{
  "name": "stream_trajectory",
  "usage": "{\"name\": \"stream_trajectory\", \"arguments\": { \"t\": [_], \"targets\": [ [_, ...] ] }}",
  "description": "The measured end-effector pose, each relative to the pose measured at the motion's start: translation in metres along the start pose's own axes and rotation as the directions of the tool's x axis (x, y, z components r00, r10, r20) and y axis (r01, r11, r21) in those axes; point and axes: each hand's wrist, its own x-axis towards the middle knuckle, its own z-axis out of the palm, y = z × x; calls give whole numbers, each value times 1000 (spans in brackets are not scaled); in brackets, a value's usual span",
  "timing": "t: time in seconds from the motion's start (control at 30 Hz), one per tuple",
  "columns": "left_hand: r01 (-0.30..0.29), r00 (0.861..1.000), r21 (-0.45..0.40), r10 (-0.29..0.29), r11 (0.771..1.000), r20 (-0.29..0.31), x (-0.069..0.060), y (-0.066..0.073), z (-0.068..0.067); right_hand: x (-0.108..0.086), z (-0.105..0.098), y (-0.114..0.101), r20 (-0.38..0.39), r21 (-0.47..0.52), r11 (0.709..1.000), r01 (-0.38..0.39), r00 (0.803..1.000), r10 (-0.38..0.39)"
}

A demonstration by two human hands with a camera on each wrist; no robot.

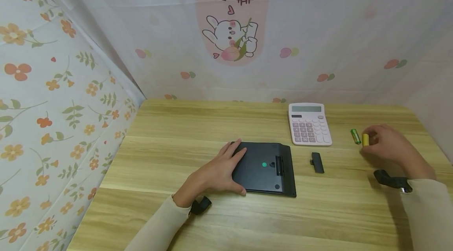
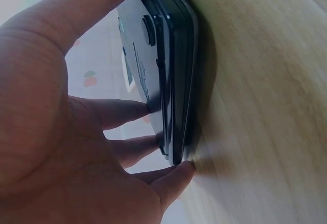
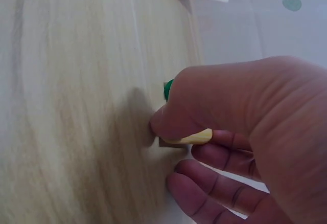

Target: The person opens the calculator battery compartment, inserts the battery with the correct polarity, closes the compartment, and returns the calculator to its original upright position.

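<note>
A black calculator (image 1: pixel 260 170) lies back side up on the table, its battery compartment (image 1: pixel 279 165) uncovered. My left hand (image 1: pixel 220 170) holds its left end, thumb at the near edge and fingers spread toward the far edge; the left wrist view shows fingertips (image 2: pixel 145 108) touching the body. At the right, my right hand (image 1: pixel 387 145) pinches a yellow battery (image 1: pixel 365 139) between thumb and finger. Beside that lies a green battery (image 1: pixel 355 136), mostly hidden by the thumb in the right wrist view. The small black battery cover (image 1: pixel 317 162) sits between calculator and right hand.
A white calculator (image 1: pixel 310 124) lies face up at the back, right of the middle. Behind the wooden table (image 1: pixel 184 125) hangs a printed curtain (image 1: pixel 159 27), and a flowered cloth (image 1: pixel 63 125) hangs along the left side.
</note>
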Motion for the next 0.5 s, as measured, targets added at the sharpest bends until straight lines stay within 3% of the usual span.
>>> {"name": "stream_trajectory", "arguments": {
  "t": [0.5],
  "targets": [
    [-15,1000,12,15,1000,-7,2,-3,2,-16,5,0,-21,56,993,-100,995,101]
  ]
}}
